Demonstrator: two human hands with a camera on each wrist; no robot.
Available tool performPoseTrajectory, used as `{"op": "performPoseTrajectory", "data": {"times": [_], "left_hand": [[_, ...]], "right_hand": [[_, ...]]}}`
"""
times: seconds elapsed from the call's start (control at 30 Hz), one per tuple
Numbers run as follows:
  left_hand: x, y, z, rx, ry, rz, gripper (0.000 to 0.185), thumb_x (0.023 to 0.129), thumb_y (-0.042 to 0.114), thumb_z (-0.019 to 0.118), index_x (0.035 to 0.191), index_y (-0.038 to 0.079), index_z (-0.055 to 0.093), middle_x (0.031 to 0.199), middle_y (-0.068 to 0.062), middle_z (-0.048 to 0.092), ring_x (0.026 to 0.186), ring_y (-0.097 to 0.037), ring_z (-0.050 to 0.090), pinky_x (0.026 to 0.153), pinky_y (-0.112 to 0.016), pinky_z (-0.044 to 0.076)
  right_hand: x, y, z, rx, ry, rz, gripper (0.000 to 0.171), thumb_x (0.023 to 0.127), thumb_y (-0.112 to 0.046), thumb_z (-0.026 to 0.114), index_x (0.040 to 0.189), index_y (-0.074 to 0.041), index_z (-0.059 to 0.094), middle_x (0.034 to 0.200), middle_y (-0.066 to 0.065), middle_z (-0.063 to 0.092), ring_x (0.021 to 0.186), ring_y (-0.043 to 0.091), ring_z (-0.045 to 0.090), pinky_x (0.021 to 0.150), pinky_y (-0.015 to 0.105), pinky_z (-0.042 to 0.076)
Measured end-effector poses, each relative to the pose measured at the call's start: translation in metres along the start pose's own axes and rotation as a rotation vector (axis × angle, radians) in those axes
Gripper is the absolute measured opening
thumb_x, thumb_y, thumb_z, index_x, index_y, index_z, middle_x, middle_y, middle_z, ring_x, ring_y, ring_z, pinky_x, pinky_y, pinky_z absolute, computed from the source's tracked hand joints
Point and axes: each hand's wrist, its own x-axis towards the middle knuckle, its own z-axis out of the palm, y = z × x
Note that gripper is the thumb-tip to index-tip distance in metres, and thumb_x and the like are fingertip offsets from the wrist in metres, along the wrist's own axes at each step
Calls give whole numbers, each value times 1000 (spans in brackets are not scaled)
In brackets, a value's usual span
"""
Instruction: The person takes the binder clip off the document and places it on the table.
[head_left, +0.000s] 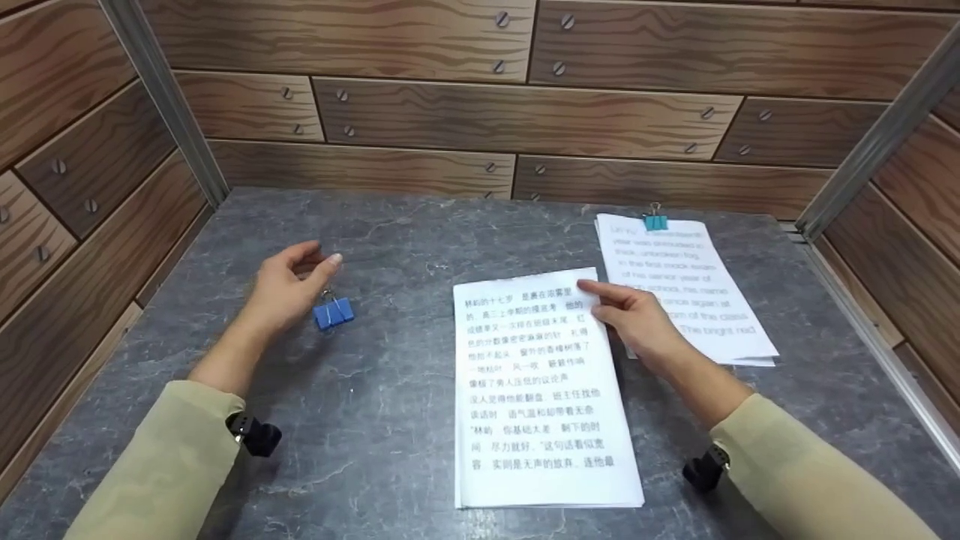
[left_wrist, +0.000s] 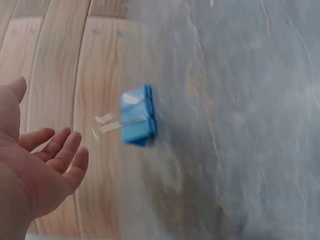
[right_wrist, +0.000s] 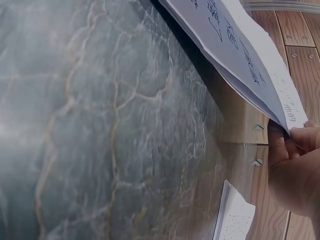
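Observation:
A blue binder clip (head_left: pixel 333 313) with metal handles is just below my left hand (head_left: pixel 291 281) in the head view. The left wrist view shows that clip (left_wrist: pixel 137 115) apart from the loosely bent fingers (left_wrist: pixel 62 155), with a gap between. My right hand (head_left: pixel 639 321) pinches the upper right corner of a stack of paper (head_left: pixel 540 397) printed with Chinese text. In the right wrist view, thumb and fingers (right_wrist: pixel 300 155) meet at the corner, and the stack's sheets (right_wrist: pixel 235 50) part slightly along the edge.
A second stack of paper (head_left: pixel 697 292) with English print lies at the back right, held at its top by a teal binder clip (head_left: pixel 655 222). The dark marbled table (head_left: pixel 382 450) is enclosed by wood-patterned walls (head_left: pixel 420 112) and metal posts (head_left: pixel 161 97).

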Motion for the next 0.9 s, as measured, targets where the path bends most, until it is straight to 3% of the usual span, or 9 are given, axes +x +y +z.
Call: {"op": "performPoseTrajectory", "data": {"times": [0.23,0.5,0.67,0.77,0.9], "left_hand": [[-9,25,26,98,-2,110,67,105,37,69,150,-10,51,144,-29,60,136,-41,57,112,-55,47],[-29,44,65,261,-32,272,71,98,37,77,145,-12,56,143,-30,61,135,-46,57,117,-56,42],[-47,55,87,376,-113,306,76,96,47,76,145,-8,58,145,-29,60,136,-46,57,116,-57,43],[-58,60,99,430,-162,322,77,95,51,76,145,-6,59,144,-27,61,133,-47,59,115,-58,44],[-73,65,116,503,-235,372,83,94,57,75,148,-3,57,146,-26,60,135,-46,58,116,-62,41]], "right_hand": [[5,5,4,-36,4,-10,46,107,4,52,153,0,54,150,26,57,123,25,66,89,23,58],[-1,1,3,-256,5,-74,48,107,-1,57,155,1,52,150,26,57,131,34,62,92,18,54],[-13,-5,3,-477,-13,-93,56,104,-10,66,157,-1,50,154,27,53,134,40,61,102,37,57],[-23,-7,6,-618,-53,-119,66,101,-17,73,159,-1,46,158,27,48,142,44,52,112,53,48],[-40,-8,10,-789,-120,-168,80,97,-31,79,162,-3,42,164,28,38,149,48,40,118,62,38]]}}
